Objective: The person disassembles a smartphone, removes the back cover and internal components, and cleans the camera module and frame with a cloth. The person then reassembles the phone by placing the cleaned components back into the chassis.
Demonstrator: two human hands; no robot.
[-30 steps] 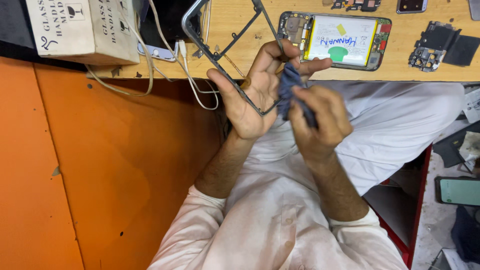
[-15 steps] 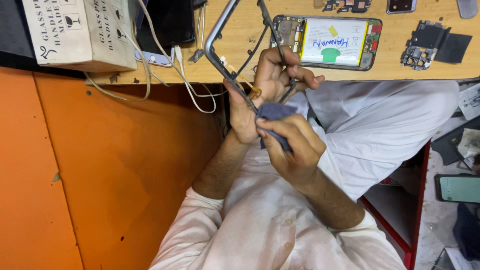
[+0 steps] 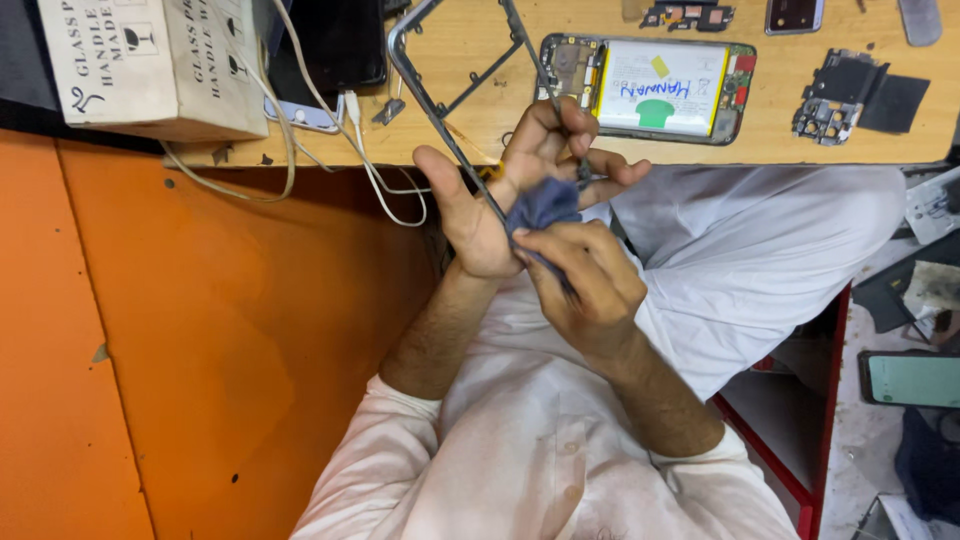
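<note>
Gripping a thin metal phone frame (image 3: 440,110) between thumb and fingers, the left hand (image 3: 500,195) holds it up just in front of the wooden surface (image 3: 780,150), so that the frame's far end reaches over the surface's edge. The right hand (image 3: 585,285) is closed around a small blue-grey cloth (image 3: 542,205) and presses it against the frame where the left palm supports it; the two hands touch. On the surface behind them lies an opened phone (image 3: 645,88) with its white battery showing, just beyond the left fingers. To its right sit a small dark circuit part (image 3: 835,100) and a flat black square piece (image 3: 895,103), close together. At the left end of the surface stands a pale cardboard box (image 3: 150,65), and white cables (image 3: 350,150) trail from beside it over the edge, hanging in front of an orange panel (image 3: 200,330). Further right, well apart from the hands, a phone with a lit greenish screen (image 3: 912,378) lies lower down.
</note>
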